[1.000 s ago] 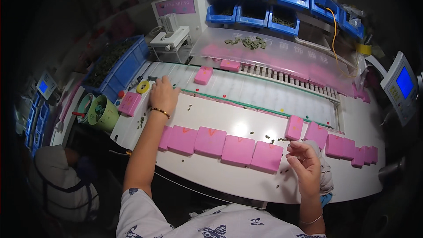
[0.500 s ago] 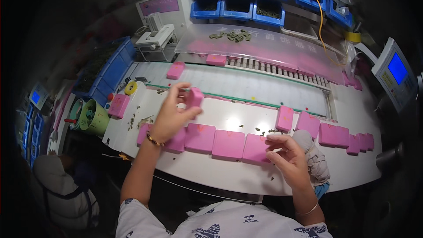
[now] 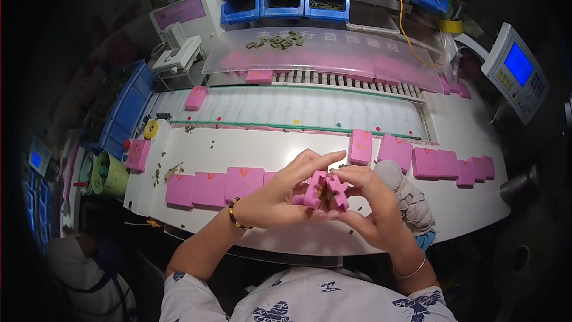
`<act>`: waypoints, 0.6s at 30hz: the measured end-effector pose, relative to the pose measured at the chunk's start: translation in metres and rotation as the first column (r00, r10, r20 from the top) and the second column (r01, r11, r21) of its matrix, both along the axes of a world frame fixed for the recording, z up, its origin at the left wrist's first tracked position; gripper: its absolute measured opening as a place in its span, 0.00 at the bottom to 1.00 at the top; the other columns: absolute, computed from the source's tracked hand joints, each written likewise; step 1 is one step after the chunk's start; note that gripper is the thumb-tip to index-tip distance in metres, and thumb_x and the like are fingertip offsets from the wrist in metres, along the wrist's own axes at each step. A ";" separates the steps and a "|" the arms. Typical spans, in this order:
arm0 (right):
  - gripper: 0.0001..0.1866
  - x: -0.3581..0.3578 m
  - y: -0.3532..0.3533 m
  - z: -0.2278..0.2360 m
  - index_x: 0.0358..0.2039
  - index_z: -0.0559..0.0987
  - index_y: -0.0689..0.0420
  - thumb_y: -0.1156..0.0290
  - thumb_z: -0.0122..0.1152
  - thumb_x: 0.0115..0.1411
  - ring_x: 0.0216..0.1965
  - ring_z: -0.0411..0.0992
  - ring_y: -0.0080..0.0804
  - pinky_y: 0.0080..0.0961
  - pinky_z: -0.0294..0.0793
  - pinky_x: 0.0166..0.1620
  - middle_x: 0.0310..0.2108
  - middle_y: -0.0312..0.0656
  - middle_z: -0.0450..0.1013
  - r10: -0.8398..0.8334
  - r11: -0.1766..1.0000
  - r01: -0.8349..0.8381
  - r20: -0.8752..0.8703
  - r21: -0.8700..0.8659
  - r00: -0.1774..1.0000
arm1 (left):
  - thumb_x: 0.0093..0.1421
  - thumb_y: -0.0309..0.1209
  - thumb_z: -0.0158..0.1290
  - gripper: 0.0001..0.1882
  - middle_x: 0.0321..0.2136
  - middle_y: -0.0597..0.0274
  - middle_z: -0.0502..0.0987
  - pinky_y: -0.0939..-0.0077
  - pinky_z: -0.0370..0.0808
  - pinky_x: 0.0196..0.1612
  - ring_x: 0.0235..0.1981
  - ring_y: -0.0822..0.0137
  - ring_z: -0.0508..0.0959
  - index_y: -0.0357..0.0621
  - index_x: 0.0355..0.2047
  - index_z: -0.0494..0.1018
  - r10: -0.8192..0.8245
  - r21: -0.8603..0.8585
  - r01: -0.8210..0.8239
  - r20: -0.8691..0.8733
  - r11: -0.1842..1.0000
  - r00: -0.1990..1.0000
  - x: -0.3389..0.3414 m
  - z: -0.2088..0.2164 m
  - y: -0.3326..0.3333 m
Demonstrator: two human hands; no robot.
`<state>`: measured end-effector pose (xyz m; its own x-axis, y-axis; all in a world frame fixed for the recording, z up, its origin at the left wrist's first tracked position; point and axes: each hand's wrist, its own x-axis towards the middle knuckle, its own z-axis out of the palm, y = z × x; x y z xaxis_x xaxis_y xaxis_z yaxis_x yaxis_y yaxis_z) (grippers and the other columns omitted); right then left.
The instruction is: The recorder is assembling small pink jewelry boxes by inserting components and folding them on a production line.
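Note:
In front of me my left hand [image 3: 277,197] and my right hand [image 3: 378,211] meet over the near part of the white table. Between them they grip a pink rubber mold, its left part [image 3: 314,191] and right part [image 3: 338,193] spread apart at the top with notched edges showing. Whether the two parts still join below is hidden by the fingers. A row of flat pink molds [image 3: 244,183] runs along the table left of my left hand and partly behind it. Just beyond my right hand stands another pink mold [image 3: 360,146], beside a grey cloth bundle [image 3: 411,197].
More pink molds [image 3: 426,162] line the right side. Beyond lie a white tray strip [image 3: 286,107], a roller track [image 3: 351,80] and a clear sheet [image 3: 333,53] bearing green pieces. Blue bins [image 3: 280,3] stand behind, a screened control panel [image 3: 515,71] right, a green bucket [image 3: 111,176] left.
My left hand has come down and right with the pink mold to meet my right hand, which now grips it too. The mold's parts have spread open. The whole view has shifted a little.

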<state>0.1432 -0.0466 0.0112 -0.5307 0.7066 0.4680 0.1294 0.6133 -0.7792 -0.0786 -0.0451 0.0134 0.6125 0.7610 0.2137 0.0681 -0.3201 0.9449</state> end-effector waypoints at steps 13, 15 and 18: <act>0.19 0.003 0.020 -0.023 0.56 0.68 0.67 0.80 0.50 0.65 0.50 0.71 0.26 0.23 0.70 0.55 0.50 0.44 0.72 -0.199 0.831 -0.072 -0.417 -0.551 0.887 | 0.53 0.25 0.64 0.29 0.47 0.56 0.62 0.66 0.70 0.58 0.54 0.64 0.69 0.43 0.49 0.58 0.355 -0.156 -0.321 0.477 0.934 0.804 0.050 -0.034 -0.017; 0.18 0.008 0.019 -0.010 0.53 0.71 0.66 0.81 0.52 0.63 0.50 0.71 0.27 0.24 0.69 0.54 0.48 0.43 0.73 0.016 0.846 -0.174 -0.302 -0.503 0.953 | 0.56 0.28 0.62 0.28 0.47 0.57 0.64 0.69 0.71 0.56 0.50 0.66 0.72 0.42 0.50 0.57 0.360 -0.410 -0.134 0.545 0.902 0.757 0.043 -0.026 -0.013; 0.19 0.004 0.020 -0.010 0.52 0.73 0.64 0.81 0.56 0.59 0.48 0.71 0.29 0.25 0.68 0.54 0.44 0.42 0.74 0.116 0.938 -0.159 -0.153 -0.308 0.981 | 0.62 0.36 0.57 0.21 0.40 0.60 0.69 0.77 0.75 0.45 0.38 0.71 0.76 0.41 0.46 0.60 0.392 -0.624 0.040 0.538 0.780 0.746 0.042 -0.026 -0.010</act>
